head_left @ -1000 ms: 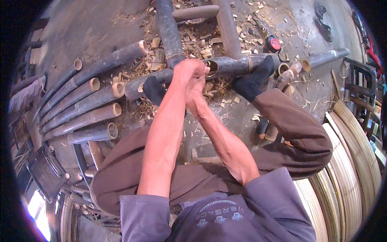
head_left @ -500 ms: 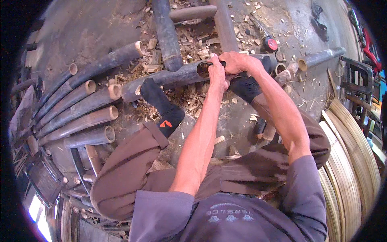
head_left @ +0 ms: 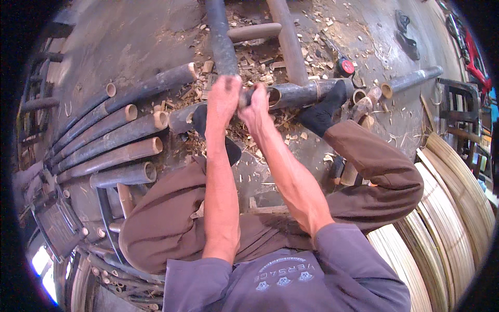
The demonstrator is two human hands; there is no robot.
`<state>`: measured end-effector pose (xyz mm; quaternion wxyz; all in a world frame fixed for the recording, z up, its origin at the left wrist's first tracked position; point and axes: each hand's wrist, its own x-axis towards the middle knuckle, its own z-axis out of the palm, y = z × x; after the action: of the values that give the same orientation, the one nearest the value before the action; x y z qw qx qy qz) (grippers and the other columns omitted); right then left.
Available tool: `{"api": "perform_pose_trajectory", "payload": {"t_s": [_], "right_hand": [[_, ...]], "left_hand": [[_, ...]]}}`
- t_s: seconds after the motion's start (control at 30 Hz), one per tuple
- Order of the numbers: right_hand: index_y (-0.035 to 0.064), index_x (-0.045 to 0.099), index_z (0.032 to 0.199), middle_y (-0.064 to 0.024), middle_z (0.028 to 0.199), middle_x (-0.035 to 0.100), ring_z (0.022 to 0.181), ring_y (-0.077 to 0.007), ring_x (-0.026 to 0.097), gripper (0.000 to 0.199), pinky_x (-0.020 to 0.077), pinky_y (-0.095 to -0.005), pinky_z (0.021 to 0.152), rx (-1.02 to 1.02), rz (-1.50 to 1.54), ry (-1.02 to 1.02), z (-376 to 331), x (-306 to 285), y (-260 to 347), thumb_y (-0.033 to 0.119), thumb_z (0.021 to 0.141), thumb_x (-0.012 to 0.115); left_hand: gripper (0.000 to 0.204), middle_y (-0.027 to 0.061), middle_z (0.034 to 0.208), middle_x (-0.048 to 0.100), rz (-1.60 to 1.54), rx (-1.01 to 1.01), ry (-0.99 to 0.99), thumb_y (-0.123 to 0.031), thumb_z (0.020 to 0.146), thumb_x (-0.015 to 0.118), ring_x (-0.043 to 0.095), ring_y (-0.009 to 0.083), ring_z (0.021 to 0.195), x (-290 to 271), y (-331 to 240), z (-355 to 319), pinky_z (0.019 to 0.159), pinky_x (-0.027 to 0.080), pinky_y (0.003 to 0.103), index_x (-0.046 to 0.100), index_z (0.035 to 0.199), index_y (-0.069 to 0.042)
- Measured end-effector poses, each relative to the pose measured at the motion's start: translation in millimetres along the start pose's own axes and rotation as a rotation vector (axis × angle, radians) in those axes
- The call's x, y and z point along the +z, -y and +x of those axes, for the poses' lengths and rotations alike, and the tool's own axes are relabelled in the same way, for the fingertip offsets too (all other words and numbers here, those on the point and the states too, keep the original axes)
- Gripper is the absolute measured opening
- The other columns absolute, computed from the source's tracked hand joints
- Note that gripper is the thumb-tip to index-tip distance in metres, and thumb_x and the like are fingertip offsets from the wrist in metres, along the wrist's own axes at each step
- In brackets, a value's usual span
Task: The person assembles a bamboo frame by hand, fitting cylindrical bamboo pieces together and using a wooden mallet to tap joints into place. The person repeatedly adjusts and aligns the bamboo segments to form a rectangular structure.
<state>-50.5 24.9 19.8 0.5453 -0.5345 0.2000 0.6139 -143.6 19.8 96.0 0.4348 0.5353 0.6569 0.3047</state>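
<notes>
A dark bamboo pole (head_left: 299, 95) lies across the floor in front of me, with a cut opening in its upper side. Over its left part, just left of that opening, my left hand (head_left: 224, 99) is closed in a fist. Close beside it, my right hand (head_left: 255, 108) curls around something dark, blurred by motion; its kind is not clear. What the left fist grips is hidden too. My right foot in a dark sock (head_left: 326, 108) presses against the pole's right part. The left sock is mostly covered by my left forearm.
Several cut bamboo poles (head_left: 112, 148) fan out at left. A bamboo frame with a rung (head_left: 254, 32) lies ahead among chips. At right are a red-and-black round tool (head_left: 344, 67), a wooden mallet-like piece (head_left: 366, 104), another pole (head_left: 416, 81) and stacked bamboo strips (head_left: 442, 208).
Both hands have moved left along the pole, from over the cut opening to left of it, leaving the opening more exposed. The view has shifted slightly.
</notes>
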Motion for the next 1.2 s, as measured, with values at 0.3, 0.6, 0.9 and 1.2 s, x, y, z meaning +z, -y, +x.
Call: {"api": "perform_pose_trajectory", "payload": {"t_s": [0.3,0.6,0.9,1.2], "right_hand": [[0.006,0.039,0.143,-0.0106,0.097,0.063,0.08,-0.0159,0.058,0.066,0.0505,-0.0315,0.068,-0.136,-0.872,0.257,-113,-69,57,0.025,0.087,0.067],[0.0125,0.052,0.129,-0.005,0.114,0.058,0.102,-0.0226,0.059,0.052,0.0498,-0.0386,0.09,-1.168,-1.146,0.416,-187,-16,194,0.021,0.083,0.074],[0.0032,0.055,0.103,-0.0103,0.091,0.058,0.071,-0.0183,0.056,0.052,0.046,-0.0295,0.049,-0.477,-0.408,0.457,-46,59,187,0.054,0.093,0.049],[0.0116,0.06,0.104,0.0018,0.072,0.054,0.054,-0.0101,0.045,0.051,0.0351,-0.0267,0.046,-0.028,-1.321,0.532,16,79,102,0.059,0.097,0.041]], "left_hand": [[0.029,0.0072,0.092,0.068,-0.364,-0.031,-0.111,-0.024,0.098,0.055,0.063,0.013,0.083,3,5,8,0.074,0.05,0.028,0.062,0.109,0.002],[0.031,0.0096,0.093,0.069,-0.53,-0.082,-0.139,-0.025,0.098,0.054,0.065,0.0166,0.084,6,7,37,0.077,0.052,0.031,0.061,0.109,0.003],[0.041,0.0111,0.095,0.067,-1.062,-0.175,-0.064,-0.037,0.097,0.057,0.064,0.0178,0.081,38,1,85,0.074,0.052,0.031,0.059,0.112,0.0],[0.05,0.008,0.106,0.06,-1.039,-0.107,-0.371,-0.047,0.095,0.059,0.054,0.0165,0.101,81,4,102,0.089,0.044,0.032,0.055,0.12,-0.004]]}}
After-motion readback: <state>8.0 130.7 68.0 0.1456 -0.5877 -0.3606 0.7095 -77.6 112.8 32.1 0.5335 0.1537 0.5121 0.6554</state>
